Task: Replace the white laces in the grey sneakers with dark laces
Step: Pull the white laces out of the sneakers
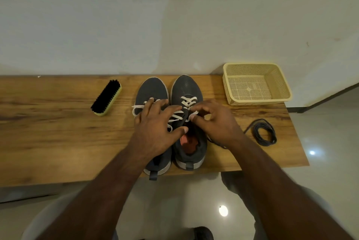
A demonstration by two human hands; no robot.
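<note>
The left hand (155,129) lay spread and relaxed over the two grey sneakers (186,92), while the right hand (211,121) pinched a white lace (187,101). On the table (58,132) were one brush (106,97), one basket (256,84) and one coil of dark laces (264,132).

Warm, rather dim indoor light; lamp glare spots on the glossy floor (223,210); edges bend from wide-angle distortion, slightly soft.

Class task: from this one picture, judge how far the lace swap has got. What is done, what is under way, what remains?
Done: nothing finished; both grey sneakers still carry white laces. Under way: the right hand pinches the white lace on the right-hand sneaker, while the left hand rests spread over the shoes. Left: unlacing both, then threading the dark laces, still coiled on the table.
</note>
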